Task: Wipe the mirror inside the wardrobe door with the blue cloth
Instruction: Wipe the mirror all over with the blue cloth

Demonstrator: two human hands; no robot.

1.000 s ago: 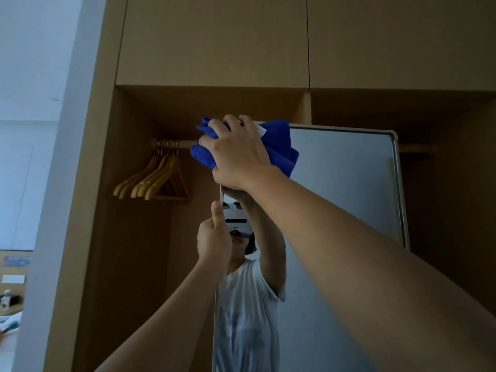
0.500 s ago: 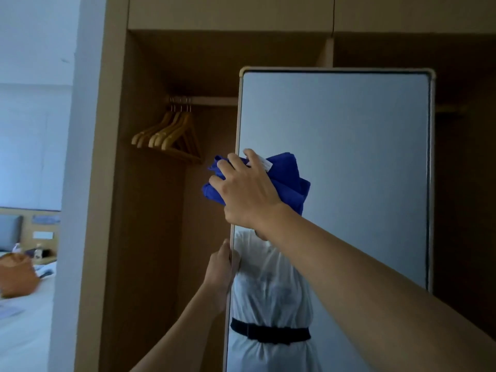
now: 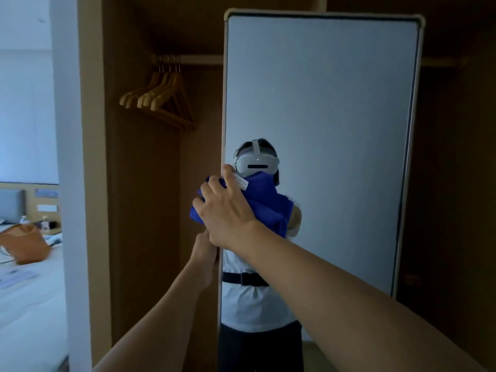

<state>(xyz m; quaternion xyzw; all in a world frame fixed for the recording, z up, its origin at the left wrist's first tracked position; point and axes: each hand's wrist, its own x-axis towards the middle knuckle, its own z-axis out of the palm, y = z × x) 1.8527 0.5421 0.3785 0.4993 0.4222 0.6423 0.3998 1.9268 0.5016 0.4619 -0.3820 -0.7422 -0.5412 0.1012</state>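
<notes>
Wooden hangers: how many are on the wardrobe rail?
4 by the hooks I can make out. The hangers are all bunched together on the rail, left of the mirror. They overlap, so another may be hidden.

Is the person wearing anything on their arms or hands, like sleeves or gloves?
No. The left hand and right hand are ungloved, and both arms are bare up to the picture's edge: no sleeves, watch or bracelet show. The mirror reflects a white short-sleeved top with a black belt.
</notes>
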